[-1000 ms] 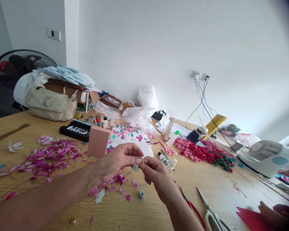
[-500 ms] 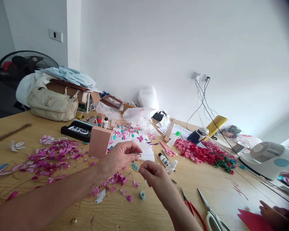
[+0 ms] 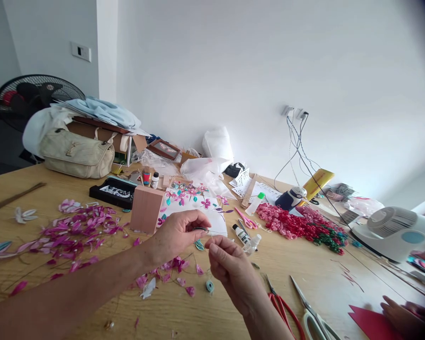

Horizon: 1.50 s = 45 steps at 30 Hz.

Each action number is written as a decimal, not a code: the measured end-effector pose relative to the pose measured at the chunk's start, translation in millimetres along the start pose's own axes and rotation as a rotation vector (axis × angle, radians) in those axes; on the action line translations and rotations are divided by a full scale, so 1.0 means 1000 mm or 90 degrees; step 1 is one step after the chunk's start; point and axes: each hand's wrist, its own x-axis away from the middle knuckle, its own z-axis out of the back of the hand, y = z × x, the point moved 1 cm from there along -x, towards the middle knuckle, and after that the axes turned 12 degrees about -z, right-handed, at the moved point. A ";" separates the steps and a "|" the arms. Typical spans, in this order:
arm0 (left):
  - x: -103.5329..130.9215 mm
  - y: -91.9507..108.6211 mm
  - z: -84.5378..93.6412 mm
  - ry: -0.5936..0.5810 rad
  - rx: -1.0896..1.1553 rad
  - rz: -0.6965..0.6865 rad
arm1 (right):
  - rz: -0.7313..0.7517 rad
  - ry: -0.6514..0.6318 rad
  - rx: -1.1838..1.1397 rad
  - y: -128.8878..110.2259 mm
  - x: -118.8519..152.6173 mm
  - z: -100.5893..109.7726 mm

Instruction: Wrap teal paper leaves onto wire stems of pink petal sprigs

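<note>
My left hand (image 3: 180,231) pinches a small dark, thin piece (image 3: 200,229) between thumb and fingertips, above the middle of the table. Just to its right, my right hand (image 3: 226,259) has its thumb and forefinger pressed together on a fine thread, which is hard to make out. The fingertips of both hands are close together but apart. Below them a teal thread spool (image 3: 209,286) lies on the wood. A teal looped piece (image 3: 199,244) rests between the hands, and pink petals (image 3: 173,267) are scattered beneath my left forearm.
Red-handled pliers (image 3: 279,302) and large scissors (image 3: 313,311) lie right of my right forearm. A wooden block (image 3: 147,209) stands behind my left hand, near a floral sheet (image 3: 187,200). Small bottles (image 3: 241,234) stand beyond my right hand. Another person's hand (image 3: 403,316) touches red paper (image 3: 371,323).
My right hand has turned and shifted slightly right, its thumb now on top. The dark piece in my left hand shows more clearly.
</note>
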 end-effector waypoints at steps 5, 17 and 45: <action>-0.001 0.003 0.003 -0.012 -0.089 -0.023 | 0.142 0.179 0.334 -0.009 0.008 0.007; 0.006 -0.007 -0.007 -0.077 0.194 0.121 | 0.358 0.378 0.811 -0.044 0.033 0.004; 0.008 -0.005 -0.004 -0.064 0.393 0.215 | 0.442 0.419 0.896 -0.028 0.022 0.006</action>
